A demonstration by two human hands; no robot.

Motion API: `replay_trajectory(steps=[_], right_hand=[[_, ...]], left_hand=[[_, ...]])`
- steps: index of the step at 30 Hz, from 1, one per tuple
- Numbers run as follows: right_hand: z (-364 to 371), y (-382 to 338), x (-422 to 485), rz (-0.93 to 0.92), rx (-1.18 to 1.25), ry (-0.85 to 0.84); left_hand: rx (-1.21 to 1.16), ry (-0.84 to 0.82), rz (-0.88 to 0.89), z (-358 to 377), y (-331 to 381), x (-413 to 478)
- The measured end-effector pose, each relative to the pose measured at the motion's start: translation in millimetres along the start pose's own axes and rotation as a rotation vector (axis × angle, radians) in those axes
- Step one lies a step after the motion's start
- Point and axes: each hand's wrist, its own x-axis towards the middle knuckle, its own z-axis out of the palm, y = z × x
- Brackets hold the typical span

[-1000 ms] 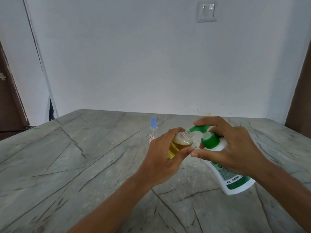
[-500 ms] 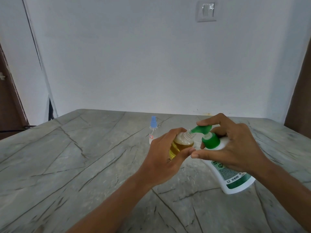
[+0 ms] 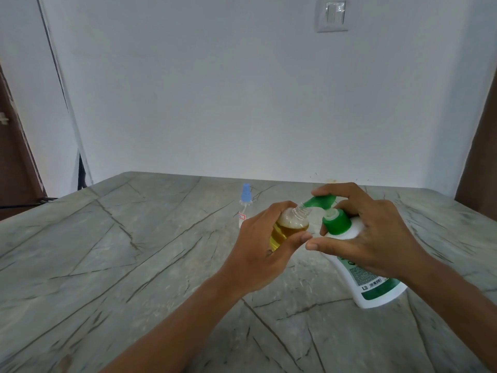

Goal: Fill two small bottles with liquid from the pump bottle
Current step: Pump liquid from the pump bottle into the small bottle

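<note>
**A:** What fills most of the view?

**B:** A plain white wall (image 3: 242, 90). Below it is a grey stone counter (image 3: 107, 251) crossed by dark veins.

**A:** Where is the pump bottle?

**B:** The pump bottle (image 3: 372, 288) stands on the counter at the right, and its top seems to lean toward the left. It has a white body, a green collar and a green pump head (image 3: 321, 201).

**A:** Any writing on it?

**B:** The label shows a green band, a barcode and lines of small print. No brand name can be read.

**A:** And the 2 hands?

**B:** The right hand (image 3: 376, 238) has its grip closed on the pump bottle. Its fingers curl over the pump head and the thumb stretches out below the collar. The left hand (image 3: 252, 257) has its grip clamped round 1 small bottle (image 3: 289, 227), held off the counter just left of the pump.

**A:** How does that bottle look?

**B:** It is clear and uncapped, and its threaded neck meets the tip of the green spout. Amber liquid fills it to about the shoulder, with a paler foamy layer on top.

**A:** Is there a 2nd one?

**B:** Yes, a spray bottle (image 3: 245, 211) stands upright on the counter behind the left hand and apart from it. It is clear with a pale blue cap. It carries a small white label edged in red, and the writing is too small to read.

**A:** Anything smaller?

**B:** A white switch plate (image 3: 331, 14) sits high on the wall.
</note>
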Motion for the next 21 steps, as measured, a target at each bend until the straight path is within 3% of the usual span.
replay_trajectory(steps=[21], right_hand=[[-0.8,-1.4,-1.0,0.021,0.028,0.002]], left_hand=[[0.008,-0.008,-0.015,-1.0,0.7,-0.2]])
